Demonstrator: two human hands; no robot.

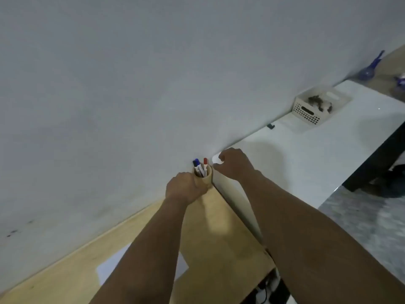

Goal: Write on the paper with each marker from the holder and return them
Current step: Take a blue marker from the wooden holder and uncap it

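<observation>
A round wooden holder (207,178) stands at the far corner of the wooden table (221,235), against the wall. Three markers stick up from it: a black-capped one (195,164), a blue-capped one (197,162) and a red-capped one (205,162). My left hand (184,188) is wrapped around the holder's left side. My right hand (235,164) rests just right of the holder, on the corner of the white table, fingers curled at a small white object (215,159) whose nature I cannot tell. A white sheet of paper (109,266) lies near me, partly under my left forearm.
A white table (328,150) adjoins the wooden one on the right, a step higher. A white perforated basket (315,107) with dark things in it sits at its far end by the wall. A small dark clip (271,126) lies by the wall. Cables (266,290) hang below the table edge.
</observation>
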